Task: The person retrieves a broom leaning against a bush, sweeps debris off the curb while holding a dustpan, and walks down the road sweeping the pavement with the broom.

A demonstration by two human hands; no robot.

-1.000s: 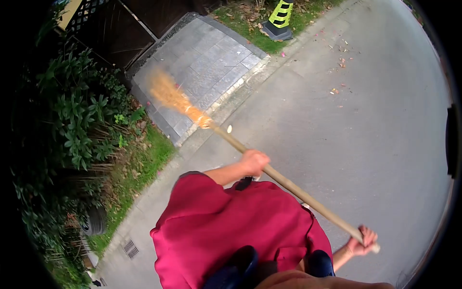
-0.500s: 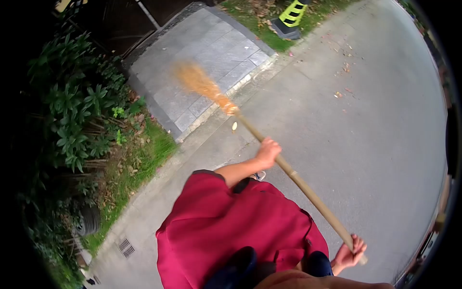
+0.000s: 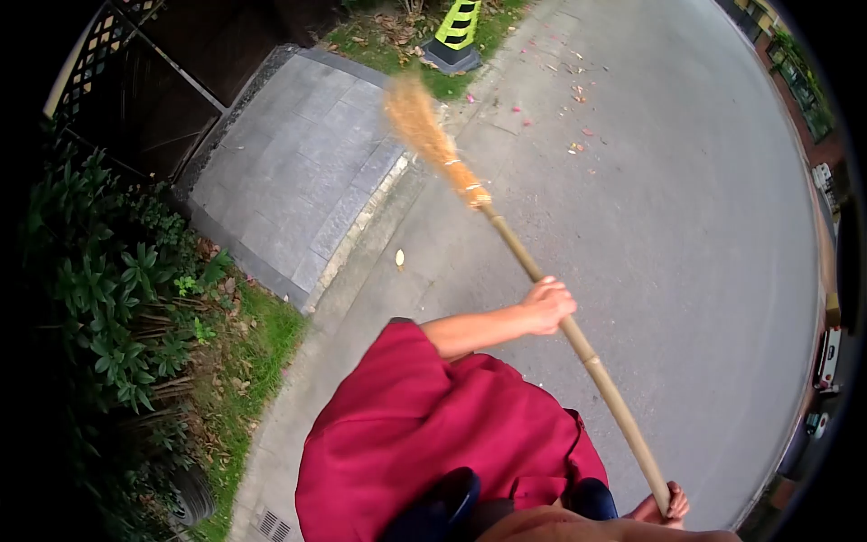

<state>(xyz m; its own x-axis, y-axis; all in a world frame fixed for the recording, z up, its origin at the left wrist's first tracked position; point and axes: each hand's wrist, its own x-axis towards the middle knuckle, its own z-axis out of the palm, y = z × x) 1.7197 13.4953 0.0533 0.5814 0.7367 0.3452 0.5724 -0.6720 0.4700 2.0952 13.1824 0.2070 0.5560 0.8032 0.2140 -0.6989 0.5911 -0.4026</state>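
I hold a long-handled broom (image 3: 603,379) in both hands, with its bamboo-like pole running diagonally. My left hand (image 3: 547,305) is wrapped round the middle of the pole. Lower right, my right hand (image 3: 666,506) is closed near the pole's end, partly cut off from sight by my own body. The orange-tan bristles (image 3: 424,126) point away from me. They lie over the edge between the tiled ramp and the road, slightly blurred; whether they touch the ground I cannot tell.
A grey paved ramp (image 3: 280,172) leads to a dark gate at the left. Beyond the bristles stands a yellow-black striped cone (image 3: 456,32). Scattered leaves and petals (image 3: 578,95) lie on the road (image 3: 686,244); a pale leaf (image 3: 399,258) lies nearer. Shrubs (image 3: 126,298) and grass border the left.
The broom has swung to the right, its bristles moving from over the ramp towards the road edge. My left hand went right and slightly down; my right hand moved slightly down.
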